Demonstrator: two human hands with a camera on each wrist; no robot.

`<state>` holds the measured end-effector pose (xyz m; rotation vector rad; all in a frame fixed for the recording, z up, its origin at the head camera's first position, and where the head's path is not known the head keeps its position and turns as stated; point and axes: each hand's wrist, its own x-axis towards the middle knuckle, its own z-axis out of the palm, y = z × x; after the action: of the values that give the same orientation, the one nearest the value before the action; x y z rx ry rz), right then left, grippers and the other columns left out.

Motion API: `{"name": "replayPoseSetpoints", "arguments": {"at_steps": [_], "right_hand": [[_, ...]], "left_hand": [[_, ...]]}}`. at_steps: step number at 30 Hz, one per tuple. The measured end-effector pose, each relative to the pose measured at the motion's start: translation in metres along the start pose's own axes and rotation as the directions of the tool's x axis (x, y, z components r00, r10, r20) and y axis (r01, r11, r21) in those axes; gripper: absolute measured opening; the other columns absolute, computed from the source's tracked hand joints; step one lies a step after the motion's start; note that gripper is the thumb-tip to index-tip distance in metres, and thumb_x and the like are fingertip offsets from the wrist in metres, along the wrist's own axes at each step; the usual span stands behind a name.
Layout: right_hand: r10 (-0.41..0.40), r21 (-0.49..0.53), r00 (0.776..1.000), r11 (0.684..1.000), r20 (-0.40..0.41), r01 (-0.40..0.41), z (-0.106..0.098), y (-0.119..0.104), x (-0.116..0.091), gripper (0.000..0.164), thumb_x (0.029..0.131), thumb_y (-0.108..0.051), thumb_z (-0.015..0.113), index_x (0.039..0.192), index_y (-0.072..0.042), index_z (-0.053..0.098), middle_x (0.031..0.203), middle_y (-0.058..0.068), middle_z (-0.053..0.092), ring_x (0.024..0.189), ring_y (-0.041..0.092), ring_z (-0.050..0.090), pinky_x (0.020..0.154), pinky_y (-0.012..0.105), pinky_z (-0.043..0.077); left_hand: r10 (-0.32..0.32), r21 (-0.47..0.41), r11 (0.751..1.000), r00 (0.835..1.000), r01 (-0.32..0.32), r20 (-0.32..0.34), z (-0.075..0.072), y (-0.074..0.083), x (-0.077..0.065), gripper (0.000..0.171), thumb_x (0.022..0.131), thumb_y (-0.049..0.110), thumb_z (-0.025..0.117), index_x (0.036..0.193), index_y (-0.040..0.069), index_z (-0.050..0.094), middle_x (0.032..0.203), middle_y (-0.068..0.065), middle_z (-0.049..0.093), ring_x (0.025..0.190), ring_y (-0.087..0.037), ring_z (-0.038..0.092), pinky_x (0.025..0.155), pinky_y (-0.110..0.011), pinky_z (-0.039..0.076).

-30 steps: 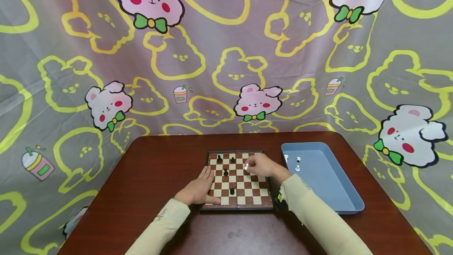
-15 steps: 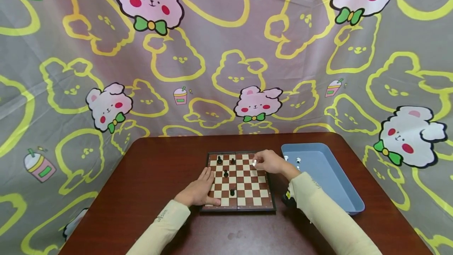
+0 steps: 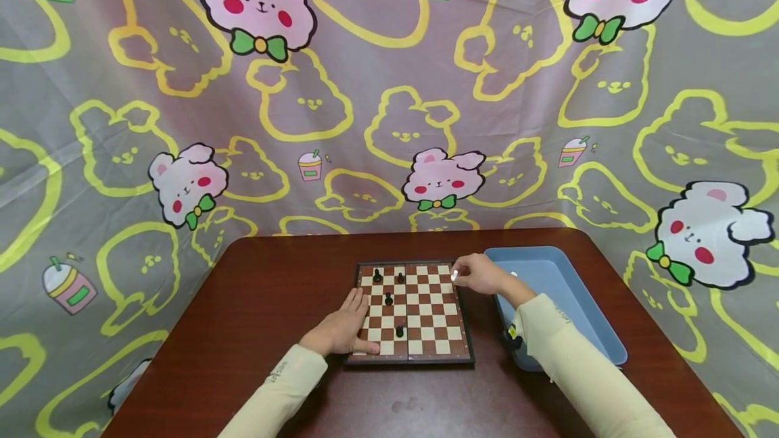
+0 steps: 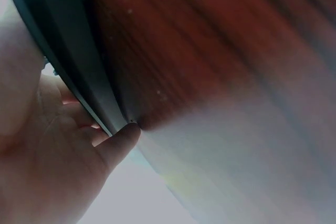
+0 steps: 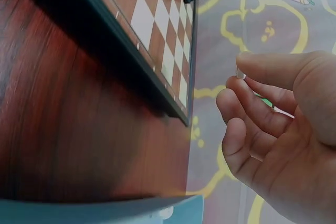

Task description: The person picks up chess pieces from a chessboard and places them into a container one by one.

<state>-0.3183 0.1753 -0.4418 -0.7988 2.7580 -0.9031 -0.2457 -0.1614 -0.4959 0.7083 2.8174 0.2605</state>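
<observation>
the right hand (image 3: pixel 483 274) has moved right with the white piece (image 3: pixel 454 275): a second ago we saw it above the board's right half, and now it is at the board's right edge, just beside the far right corner. we take this to mean the piece is coming off the board (image 3: pixel 433 316), where four black pieces (image 3: pixel 389 299) remain in our view, all on the left half. the tray (image 3: pixel 566 289), along the tabletop's right side, has been partly covered by that arm. the left hand (image 3: pixel 337 326) has stayed on the board's left edge, fingers straight, thumb by the near left corner. the right grip is a narrow pinch on the piece, which looks small and pale; fingers hide most of it, so we cannot tell its kind.
</observation>
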Motion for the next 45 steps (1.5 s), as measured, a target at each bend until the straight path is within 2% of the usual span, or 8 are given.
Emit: {"name": "replayPoseSetpoints", "arguments": {"at_steps": [6, 14, 24, 32, 45], "right_hand": [[0.027, 0.01, 1.0, 1.0, 0.0, -0.027, -0.007, 0.006, -0.006, 0.013, 0.089, -0.01, 0.065, 0.098, -0.002, 0.068, 0.081, -0.002, 0.062, 0.069, 0.012, 0.055, 0.062, 0.032, 0.045], [0.056, -0.008, 0.998, 0.998, -0.027, -0.057, -0.02, 0.019, -0.015, 0.008, 0.088, -0.011, 0.066, 0.094, -0.006, 0.067, 0.081, -0.003, 0.063, 0.071, 0.012, 0.056, 0.063, 0.033, 0.047], [0.092, 0.006, 0.995, 0.996, -0.025, -0.092, -0.036, 0.033, -0.029, 0.014, 0.091, -0.01, 0.062, 0.099, 0.0, 0.066, 0.083, -0.001, 0.062, 0.072, 0.014, 0.056, 0.063, 0.033, 0.047], [0.101, -0.009, 0.994, 0.995, -0.046, -0.101, -0.044, 0.043, -0.041, 0.015, 0.089, -0.008, 0.064, 0.101, 0.002, 0.066, 0.084, 0.001, 0.063, 0.075, 0.014, 0.058, 0.064, 0.033, 0.048], [0.158, 0.006, 0.987, 0.987, -0.033, -0.158, -0.056, 0.068, -0.055, 0.012, 0.09, -0.008, 0.062, 0.097, 0.001, 0.065, 0.082, 0.005, 0.064, 0.076, 0.024, 0.06, 0.063, 0.033, 0.046]], "left_hand": [[0.003, 0.002, 1.0, 1.0, -0.003, 0.001, 0.002, -0.001, 0.0, 0.119, 0.07, 0.074, 0.058, 0.148, -0.006, 0.017, 0.155, -0.023, 0.003, 0.142, -0.034, 0.002, 0.096, -0.04, 0.042], [0.008, 0.006, 1.0, 1.0, -0.008, -0.005, 0.001, 0.0, 0.0, 0.118, 0.071, 0.073, 0.058, 0.148, -0.007, 0.017, 0.155, -0.024, 0.004, 0.142, -0.034, 0.002, 0.099, -0.041, 0.039], [0.004, 0.013, 1.0, 1.0, -0.004, -0.005, 0.001, 0.0, 0.001, 0.119, 0.07, 0.075, 0.058, 0.148, -0.006, 0.018, 0.155, -0.023, 0.004, 0.142, -0.034, 0.002, 0.096, -0.04, 0.042], [0.017, -0.002, 1.0, 1.0, -0.017, -0.006, -0.001, 0.002, -0.002, 0.118, 0.071, 0.07, 0.062, 0.147, -0.008, 0.018, 0.154, -0.025, 0.005, 0.142, -0.035, 0.004, 0.102, -0.042, 0.035], [0.013, 0.0, 1.0, 1.0, -0.013, -0.012, -0.002, 0.002, -0.003, 0.117, 0.071, 0.07, 0.062, 0.147, -0.008, 0.018, 0.154, -0.025, 0.006, 0.142, -0.036, 0.004, 0.1, -0.041, 0.038]]}}
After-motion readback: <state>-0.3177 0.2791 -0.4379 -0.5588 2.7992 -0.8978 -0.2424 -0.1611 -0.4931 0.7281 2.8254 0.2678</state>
